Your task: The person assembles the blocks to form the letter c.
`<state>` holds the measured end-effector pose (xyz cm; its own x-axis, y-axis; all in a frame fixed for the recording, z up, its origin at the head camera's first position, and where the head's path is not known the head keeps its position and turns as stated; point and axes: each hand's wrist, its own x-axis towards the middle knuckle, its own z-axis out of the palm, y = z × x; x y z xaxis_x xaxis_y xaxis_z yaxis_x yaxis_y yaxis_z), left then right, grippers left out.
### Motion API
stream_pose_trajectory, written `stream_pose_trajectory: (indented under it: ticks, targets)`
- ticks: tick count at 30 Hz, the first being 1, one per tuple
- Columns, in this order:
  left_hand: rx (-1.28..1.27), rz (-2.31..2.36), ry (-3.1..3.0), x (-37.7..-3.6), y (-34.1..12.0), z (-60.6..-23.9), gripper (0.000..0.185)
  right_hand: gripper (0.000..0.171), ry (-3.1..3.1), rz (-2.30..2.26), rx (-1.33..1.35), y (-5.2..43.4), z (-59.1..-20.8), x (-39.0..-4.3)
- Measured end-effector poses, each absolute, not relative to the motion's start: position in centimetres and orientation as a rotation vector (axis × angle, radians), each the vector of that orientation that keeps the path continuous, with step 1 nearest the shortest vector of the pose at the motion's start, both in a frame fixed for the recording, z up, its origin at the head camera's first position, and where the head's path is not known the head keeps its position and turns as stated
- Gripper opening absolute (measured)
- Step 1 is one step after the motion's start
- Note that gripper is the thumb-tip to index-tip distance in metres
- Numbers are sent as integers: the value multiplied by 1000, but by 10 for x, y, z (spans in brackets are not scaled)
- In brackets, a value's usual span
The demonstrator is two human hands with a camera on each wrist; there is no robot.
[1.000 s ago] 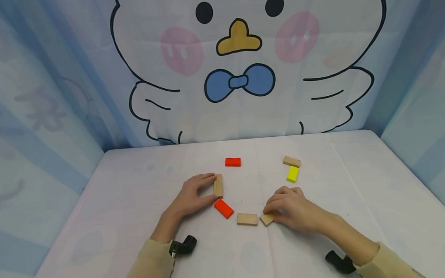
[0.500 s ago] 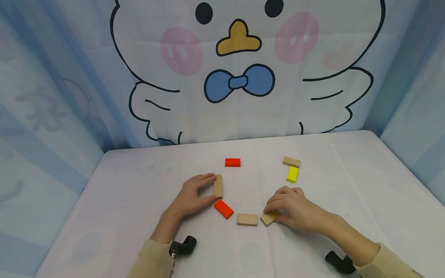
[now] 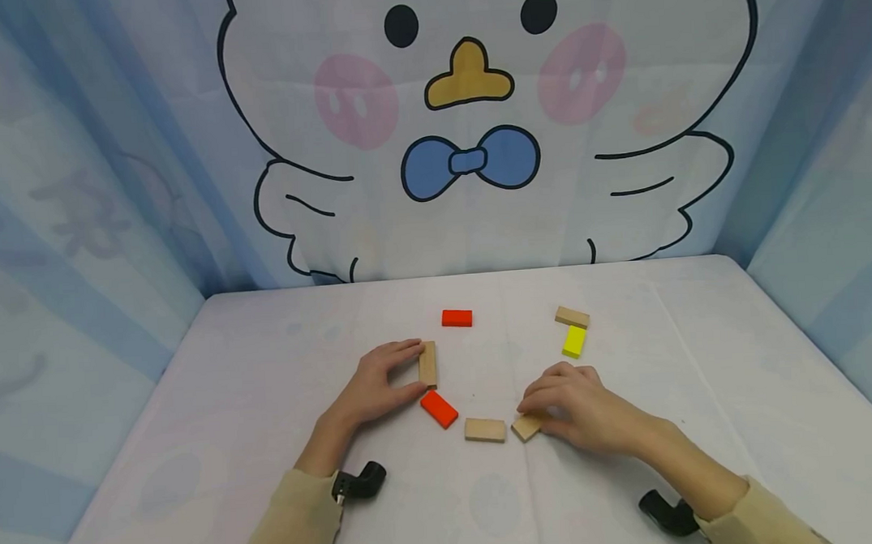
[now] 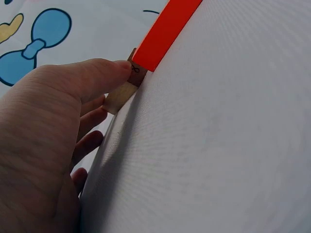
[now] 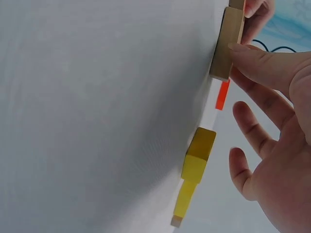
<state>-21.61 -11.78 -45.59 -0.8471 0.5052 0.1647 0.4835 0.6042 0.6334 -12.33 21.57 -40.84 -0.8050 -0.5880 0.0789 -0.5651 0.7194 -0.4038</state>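
Note:
In the head view, my left hand point(image 3: 378, 382) spans a plain wooden block point(image 3: 428, 365), thumb at its near end and a fingertip at its far end. My right hand point(image 3: 577, 408) pinches another wooden block point(image 3: 526, 427) between thumb and forefinger, partly covering it; its remaining fingers spread apart in the right wrist view. Just below the left thumb lies a red block point(image 3: 439, 409). Another wooden block point(image 3: 484, 430) lies between it and the right hand's block. The right wrist view also shows a yellow block point(image 5: 199, 155) below the right fingers, which that hand hides from the head view.
At the back of the white-covered table point(image 3: 263, 328) lies a second red block point(image 3: 457, 318). Back right, a wooden block point(image 3: 573, 316) lies against a yellow block point(image 3: 574, 341). A printed curtain point(image 3: 471, 230) hangs along the table's far edge.

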Motion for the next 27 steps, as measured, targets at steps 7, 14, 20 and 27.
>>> stream_pose_trajectory:
  ticks: [7,14,20,27]
  targets:
    - [851,1072,2791,-216,-117,-455,59,35,2949,-686,-937,223,-404,-124]
    - [861,1078,2789,-217,-117,-457,60,35,2975,-720,-808,231,-405,-126]
    - [879,1081,2789,-217,-116,-457,60,36,3048,-690,-730,241,-407,-127]
    - [881,1062,2798,-218,-117,-458,60,35,3099,-632,-600,252,-407,-128]
